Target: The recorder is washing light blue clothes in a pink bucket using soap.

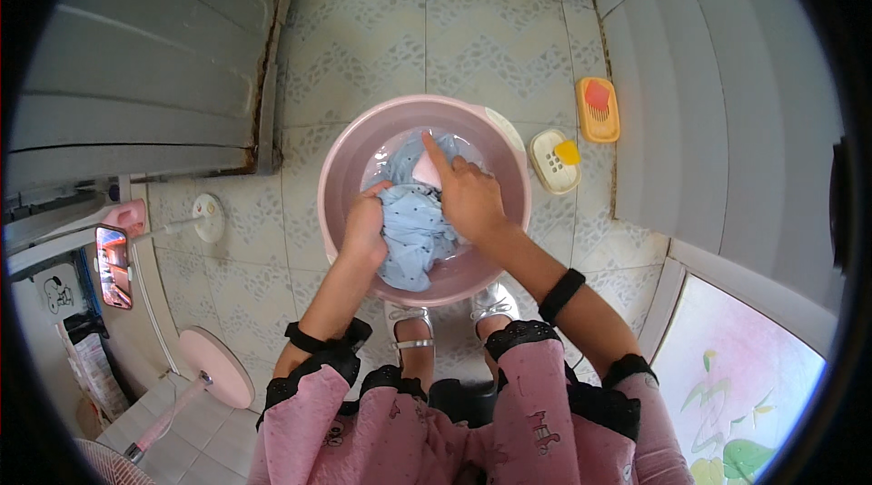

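Observation:
A light blue cloth [409, 226] with small dark dots, perhaps a garment, is bunched up in a pink plastic basin [332, 203]. Some of it lies in the shallow water at the bottom. My left hand [366, 222] grips the cloth at its left side, fingers closed in the folds. Over the cloth's upper right is my right hand [468, 199], its index finger stretched forward and the others curled. Under that hand shows a smooth pale pink piece [426, 170], which looks like a bar of soap; my fingers partly hide it.
Right of the basin lie a cream soap dish [547, 173] with a yellow piece and an orange soap dish [586, 129] with a red piece. A pink round-based stand [218, 367] and a phone [113, 267] are at left. My silver shoes [495, 301] touch the basin's near side.

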### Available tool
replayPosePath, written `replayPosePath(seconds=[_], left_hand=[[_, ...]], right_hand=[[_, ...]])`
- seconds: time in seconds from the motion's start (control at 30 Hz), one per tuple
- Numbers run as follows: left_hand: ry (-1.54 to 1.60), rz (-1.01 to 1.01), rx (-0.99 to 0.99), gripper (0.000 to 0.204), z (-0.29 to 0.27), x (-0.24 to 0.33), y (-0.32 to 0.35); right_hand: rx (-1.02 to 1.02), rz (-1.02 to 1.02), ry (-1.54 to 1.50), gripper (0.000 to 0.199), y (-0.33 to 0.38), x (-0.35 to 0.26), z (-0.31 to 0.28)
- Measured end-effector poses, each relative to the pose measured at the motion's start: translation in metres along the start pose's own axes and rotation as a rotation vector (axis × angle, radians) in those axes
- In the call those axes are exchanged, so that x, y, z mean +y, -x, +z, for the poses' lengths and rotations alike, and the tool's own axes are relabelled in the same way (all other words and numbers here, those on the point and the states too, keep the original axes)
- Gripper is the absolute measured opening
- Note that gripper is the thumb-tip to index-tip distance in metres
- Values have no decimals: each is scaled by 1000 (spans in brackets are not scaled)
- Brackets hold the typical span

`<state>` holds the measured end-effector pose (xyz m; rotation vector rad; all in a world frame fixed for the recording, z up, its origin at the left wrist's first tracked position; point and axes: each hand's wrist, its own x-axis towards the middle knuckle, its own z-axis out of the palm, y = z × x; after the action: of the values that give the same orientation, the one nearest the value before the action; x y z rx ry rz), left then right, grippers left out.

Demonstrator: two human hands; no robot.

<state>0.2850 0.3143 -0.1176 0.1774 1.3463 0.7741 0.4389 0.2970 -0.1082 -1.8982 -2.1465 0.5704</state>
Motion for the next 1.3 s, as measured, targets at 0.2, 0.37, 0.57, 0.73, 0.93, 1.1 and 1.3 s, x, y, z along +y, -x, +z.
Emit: replayPosePath(seconds=[0.2,0.37,0.57,0.73,0.93,1.1,1.3], left_hand=[[51,-17,4,36,-19,-1,-12],[45,-27,-51,37,-15,-6,-8],[-204,-92,-2,37,-4,2,5],[-339,203,-136,31,-33,9,-5],[-1085,983,197,33,-24,35,7],[-1711,1123,12,49,1,11,31],[-1730,725,-74,48,-14,12,18]], right_hand=[[-9,-206,98,71,21,-22,4],[9,-161,0,63,16,-11,3],[-148,-105,126,63,0,6,-6],[294,-80,-97,66,5,33,-46],[139,395,75,77,12,143,-35],[-39,422,251,78,23,167,-12],[88,289,406,69,26,148,-34]])
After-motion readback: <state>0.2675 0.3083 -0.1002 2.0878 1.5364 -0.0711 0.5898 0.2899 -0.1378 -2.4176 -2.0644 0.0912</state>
